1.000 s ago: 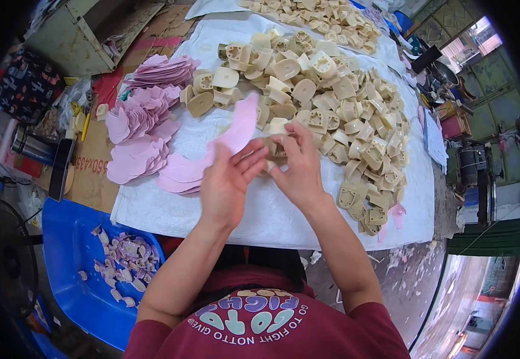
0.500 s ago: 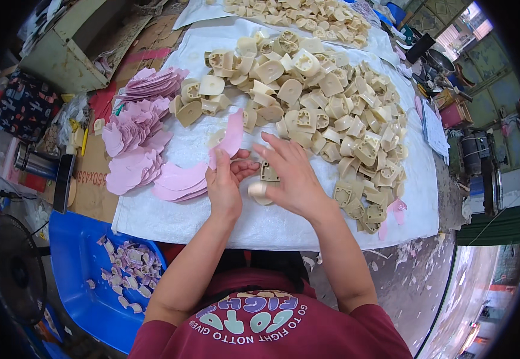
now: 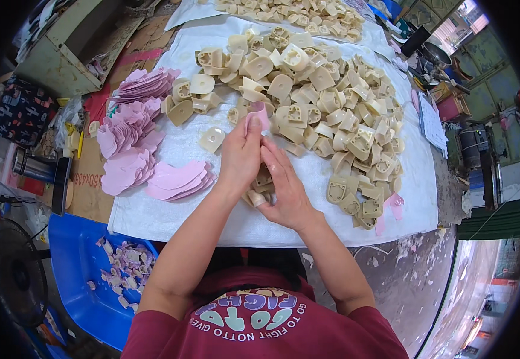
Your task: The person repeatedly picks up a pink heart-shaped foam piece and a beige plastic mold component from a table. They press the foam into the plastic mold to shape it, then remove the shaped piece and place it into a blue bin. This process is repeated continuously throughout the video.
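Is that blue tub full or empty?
Partly filled: the blue tub holds purplish pieces on its right, bare blue showing at left.

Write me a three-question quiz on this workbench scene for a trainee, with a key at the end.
1. Multiple choice: what colour is the thin piece pinched in the left hand?
A) blue
B) pink
C) green

2. True or false: the pile of beige pieces lies on a white sheet.

3. Fill in the blank: the blue basin is at the person's ____ side.

Key: 1. B; 2. True; 3. left
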A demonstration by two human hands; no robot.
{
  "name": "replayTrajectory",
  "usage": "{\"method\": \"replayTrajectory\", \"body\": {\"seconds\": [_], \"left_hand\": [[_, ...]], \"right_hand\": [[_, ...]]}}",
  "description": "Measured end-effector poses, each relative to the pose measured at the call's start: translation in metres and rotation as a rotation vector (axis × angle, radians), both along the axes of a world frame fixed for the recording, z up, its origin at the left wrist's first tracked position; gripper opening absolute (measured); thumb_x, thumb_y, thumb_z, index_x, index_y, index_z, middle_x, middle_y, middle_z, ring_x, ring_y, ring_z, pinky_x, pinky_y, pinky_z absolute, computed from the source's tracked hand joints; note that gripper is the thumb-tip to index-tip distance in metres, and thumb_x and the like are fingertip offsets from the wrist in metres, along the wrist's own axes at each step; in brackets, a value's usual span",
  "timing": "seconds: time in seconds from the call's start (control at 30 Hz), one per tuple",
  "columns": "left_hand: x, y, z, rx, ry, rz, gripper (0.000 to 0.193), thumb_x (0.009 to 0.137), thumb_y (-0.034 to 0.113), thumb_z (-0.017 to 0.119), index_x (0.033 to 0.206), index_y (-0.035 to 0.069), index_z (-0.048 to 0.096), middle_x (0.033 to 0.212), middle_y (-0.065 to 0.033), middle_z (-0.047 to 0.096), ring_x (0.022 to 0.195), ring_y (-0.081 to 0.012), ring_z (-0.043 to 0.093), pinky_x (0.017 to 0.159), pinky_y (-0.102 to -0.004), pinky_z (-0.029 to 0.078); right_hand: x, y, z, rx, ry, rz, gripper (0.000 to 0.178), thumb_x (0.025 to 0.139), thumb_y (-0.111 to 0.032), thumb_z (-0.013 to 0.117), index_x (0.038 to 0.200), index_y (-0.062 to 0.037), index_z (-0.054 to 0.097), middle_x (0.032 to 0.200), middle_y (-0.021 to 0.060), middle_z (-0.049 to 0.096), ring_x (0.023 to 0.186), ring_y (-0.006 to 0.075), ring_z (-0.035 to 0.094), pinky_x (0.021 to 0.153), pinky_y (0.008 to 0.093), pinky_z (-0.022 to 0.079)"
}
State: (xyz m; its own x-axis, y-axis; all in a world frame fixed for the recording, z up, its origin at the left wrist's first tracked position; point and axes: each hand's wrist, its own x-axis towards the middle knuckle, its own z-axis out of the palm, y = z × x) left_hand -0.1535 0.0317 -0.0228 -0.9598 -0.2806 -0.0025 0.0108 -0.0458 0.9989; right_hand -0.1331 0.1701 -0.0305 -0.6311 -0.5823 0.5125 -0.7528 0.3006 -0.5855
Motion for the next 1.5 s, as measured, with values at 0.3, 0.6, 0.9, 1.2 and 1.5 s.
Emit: {"method": "replayTrajectory", "body": {"seconds": [0.3,0.6,0.9,1.2,1.5], "left_hand": [[-0.011,-0.022,-0.001,0.441,0.031,0.211,0.044,0.1,0.038,0.041,0.088,-0.001,0.058,0.056,-0.0079,0.055,0.054,-0.0185,0.057,0.056,-0.0322,0.048],[0.011,-0.028,0.035,0.549,0.306,0.319,0.042,0.101,0.038,0.039,0.088,0.001,0.055,0.066,-0.0059,0.052,0.066,-0.0171,0.052,0.067,-0.0324,0.043],[0.01,-0.019,-0.006,0.146,0.048,0.252,0.044,0.099,0.041,0.042,0.099,0.001,0.061,0.079,-0.0048,0.06,0.076,-0.0126,0.053,0.074,-0.0269,0.041],[0.035,0.006,0.01,0.131,0.09,0.188,0.04,0.102,0.033,0.039,0.106,-0.001,0.06,0.082,-0.0081,0.064,0.073,-0.0115,0.058,0.066,-0.0264,0.046],[0.033,-0.013,0.004,0.429,0.015,0.156,0.041,0.102,0.036,0.04,0.105,-0.001,0.055,0.083,-0.01,0.063,0.059,-0.0127,0.06,0.05,-0.0258,0.051]], "right_hand": [[-0.005,0.001,-0.018,-0.215,-0.035,-0.237,0.057,0.076,-0.004,0.064,0.13,-0.0016,0.048,0.122,0.0188,0.059,0.112,0.0369,0.057,0.101,0.0438,0.041],[-0.007,-0.034,-0.001,0.073,0.019,-0.324,0.061,0.067,-0.02,0.075,0.123,-0.0084,0.056,0.118,0.0087,0.056,0.113,0.0243,0.05,0.103,0.0445,0.028],[-0.004,-0.007,0.008,-0.285,0.111,-0.354,0.061,0.067,-0.016,0.079,0.123,-0.0046,0.056,0.123,0.0119,0.054,0.115,0.0316,0.051,0.103,0.0441,0.037],[0.013,-0.027,-0.009,-0.438,-0.127,-0.344,0.055,0.073,-0.009,0.075,0.124,-0.0005,0.055,0.125,0.0157,0.053,0.115,0.0296,0.053,0.096,0.0358,0.045],[0.009,0.032,0.017,-0.522,-0.245,-0.432,0.051,0.075,-0.014,0.075,0.12,0.0001,0.057,0.119,0.0114,0.059,0.111,0.0231,0.055,0.094,0.035,0.044]]}}
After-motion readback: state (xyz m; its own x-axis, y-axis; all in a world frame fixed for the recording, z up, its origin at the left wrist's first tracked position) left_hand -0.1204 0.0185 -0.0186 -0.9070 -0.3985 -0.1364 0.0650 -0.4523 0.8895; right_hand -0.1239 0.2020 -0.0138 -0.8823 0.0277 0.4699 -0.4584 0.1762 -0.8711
